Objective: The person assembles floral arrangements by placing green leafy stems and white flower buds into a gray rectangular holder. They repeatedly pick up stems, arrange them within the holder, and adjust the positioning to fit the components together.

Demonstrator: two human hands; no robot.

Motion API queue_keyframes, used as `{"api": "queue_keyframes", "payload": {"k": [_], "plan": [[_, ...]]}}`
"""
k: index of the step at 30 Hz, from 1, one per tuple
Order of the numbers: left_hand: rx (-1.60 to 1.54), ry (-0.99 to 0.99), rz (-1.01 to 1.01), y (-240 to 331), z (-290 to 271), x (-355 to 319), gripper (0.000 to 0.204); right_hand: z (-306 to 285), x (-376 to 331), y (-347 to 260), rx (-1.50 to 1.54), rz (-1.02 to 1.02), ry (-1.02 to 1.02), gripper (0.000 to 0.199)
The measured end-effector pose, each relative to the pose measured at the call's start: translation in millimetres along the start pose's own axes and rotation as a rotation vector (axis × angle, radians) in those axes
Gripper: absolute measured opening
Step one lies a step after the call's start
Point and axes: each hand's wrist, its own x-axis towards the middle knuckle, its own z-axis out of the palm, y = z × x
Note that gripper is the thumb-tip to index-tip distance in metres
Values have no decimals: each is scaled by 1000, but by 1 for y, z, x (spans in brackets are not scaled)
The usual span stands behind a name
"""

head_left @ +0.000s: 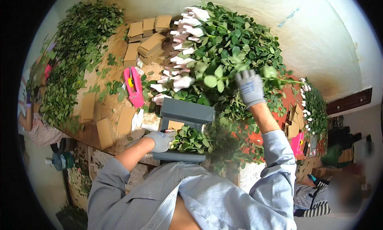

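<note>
My left hand (162, 141), in a grey glove, is closed at the left end of a bunch of leafy flower stems (190, 139); its fingertips are partly hidden. The bunch lies in a dark grey trough (186, 110), with a piece of brown cardboard (175, 125) beside it. Over the big leafy pile, my gloved right hand (250, 88) has its fingers around a single leafy stem (218, 77), blurred by motion. Flowers in white sleeves (183, 61) line the left side of the pile of green foliage (235, 38).
A pink tape dispenser (133, 87) and stacked cardboard pieces (151, 45) are on the wooden table (107, 68). More foliage (76, 38) is heaped at far left. A second pink dispenser (297, 145) stands at right. Other people are at both edges, one in striped sleeves (317, 209).
</note>
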Motion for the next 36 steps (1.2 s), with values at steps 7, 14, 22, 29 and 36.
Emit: {"api": "queue_keyframes", "payload": {"k": [7,14,22,29,36], "plan": [[-80,-108,-31,12,-24,-2,44,-99,-56,-21,127,-28,201,29],[0,-212,-68,26,-48,-1,56,-19,-130,-118,287,-172,-162,19],[-132,-167,-136,23,-39,-6,55,53,-140,-179,299,-101,-613,24],[-182,-240,-215,29,-50,-5,51,-2,-81,-229,649,-235,-346,25],[-185,-115,-153,26,-44,-10,52,60,-55,-269,680,-324,-321,47]]}}
